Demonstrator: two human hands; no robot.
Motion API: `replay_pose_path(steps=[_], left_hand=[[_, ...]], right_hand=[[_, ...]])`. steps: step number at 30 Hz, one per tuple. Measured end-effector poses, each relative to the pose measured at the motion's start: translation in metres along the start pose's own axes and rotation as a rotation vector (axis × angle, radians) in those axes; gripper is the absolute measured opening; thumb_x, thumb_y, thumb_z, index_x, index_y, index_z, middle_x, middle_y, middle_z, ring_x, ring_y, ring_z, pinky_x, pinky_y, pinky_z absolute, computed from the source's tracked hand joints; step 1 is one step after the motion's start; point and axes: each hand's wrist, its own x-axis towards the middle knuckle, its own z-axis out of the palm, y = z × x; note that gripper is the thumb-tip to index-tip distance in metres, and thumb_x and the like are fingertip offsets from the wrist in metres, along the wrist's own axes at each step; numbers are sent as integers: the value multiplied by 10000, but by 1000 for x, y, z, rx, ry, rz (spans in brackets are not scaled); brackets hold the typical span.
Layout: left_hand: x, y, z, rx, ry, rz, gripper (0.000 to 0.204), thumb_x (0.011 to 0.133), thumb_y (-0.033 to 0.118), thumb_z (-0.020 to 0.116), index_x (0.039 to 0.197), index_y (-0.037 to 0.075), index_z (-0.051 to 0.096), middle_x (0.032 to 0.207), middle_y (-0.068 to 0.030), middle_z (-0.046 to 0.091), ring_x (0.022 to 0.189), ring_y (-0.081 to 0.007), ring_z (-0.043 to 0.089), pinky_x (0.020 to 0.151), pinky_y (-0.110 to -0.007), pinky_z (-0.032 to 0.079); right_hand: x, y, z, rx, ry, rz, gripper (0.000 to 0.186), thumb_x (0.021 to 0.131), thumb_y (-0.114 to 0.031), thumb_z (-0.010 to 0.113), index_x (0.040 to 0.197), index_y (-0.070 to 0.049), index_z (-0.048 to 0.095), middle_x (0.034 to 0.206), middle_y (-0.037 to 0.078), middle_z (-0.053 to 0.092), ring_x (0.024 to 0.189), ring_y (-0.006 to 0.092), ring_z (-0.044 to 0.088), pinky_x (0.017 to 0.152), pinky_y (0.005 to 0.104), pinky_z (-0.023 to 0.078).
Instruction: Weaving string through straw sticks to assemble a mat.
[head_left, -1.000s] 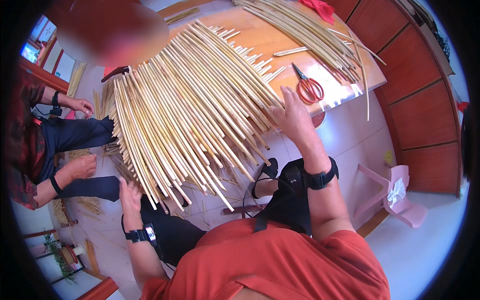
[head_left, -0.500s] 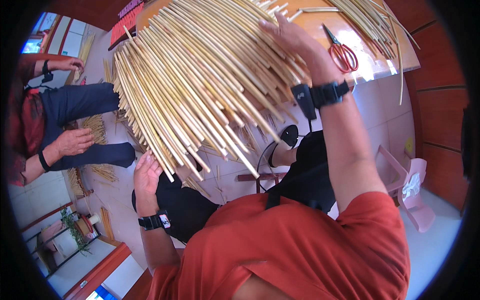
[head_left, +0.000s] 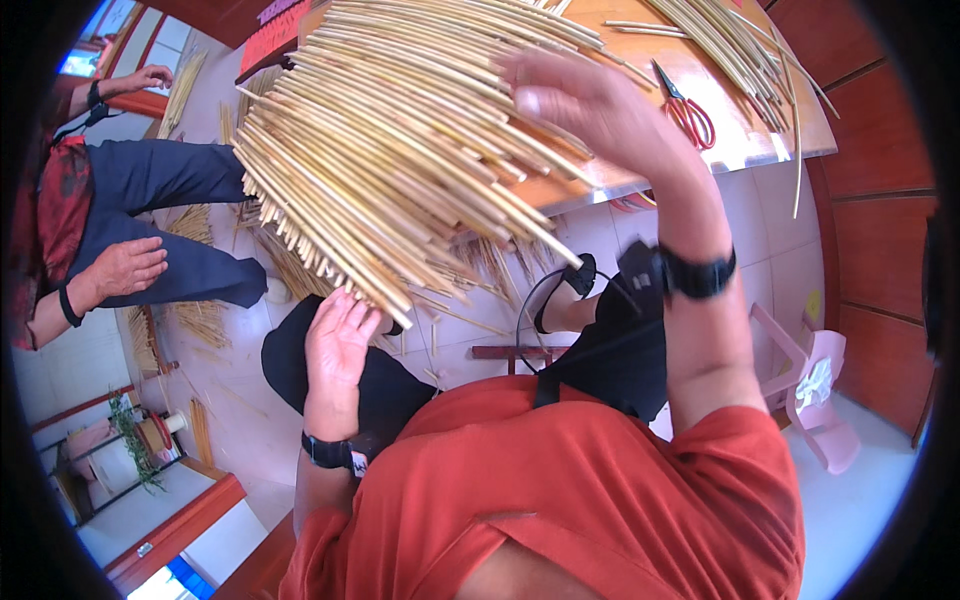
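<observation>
A broad layer of long pale straw-coloured sticks [head_left: 400, 160] lies slanted on the wooden table [head_left: 675, 55] and juts over its near edge. My left hand [head_left: 340, 330] is at the lower left ends of the sticks, fingers stretched and apart, touching or just under them. My right hand [head_left: 590, 110] is raised over the right side of the sticks, blurred, with fingers stretched out. Orange-handled scissors [head_left: 690, 120] lie to the right of that hand, near a second heap of thin sticks [head_left: 720, 55] at the back right.
A co-worker [head_left: 75, 200] sits at the left with both hands out. Loose stalks [head_left: 195, 320] lie on the floor [head_left: 250, 400]. A pink plastic chair [head_left: 810, 390] and wooden cabinet panels [head_left: 880, 260] stand at the right. A plant [head_left: 135, 440] shows at lower left.
My left hand has risen and moved right against the stick ends. My right hand has swung up and across the sticks. The layer of sticks has shifted upward and turned flatter.
</observation>
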Motion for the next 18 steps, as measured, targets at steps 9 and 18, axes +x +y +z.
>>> replay_pose_path(steps=[9, 18], left_hand=[[-22, -49, 53, -57, -119, -212, 282, 865, 83, 600, 1115, -25, 526, 1144, -192, 574, 1164, -358, 517, 1015, -503, 409], [17, 59, 0, 585, 205, 453, 251, 851, 117, 591, 1090, 100, 517, 867, 8, 531, 654, -103, 538, 490, -224, 412]], right_hand=[[-110, -31, 100, 28, -564, 475, 290, 898, -256, 605, 1059, -19, 648, 888, 106, 680, 808, 174, 613, 760, 315, 476], [-112, 19, 199, 365, -115, 729, 581, 955, -263, 523, 1401, 28, 290, 1112, 182, 600, 912, 233, 653, 739, 344, 519]])
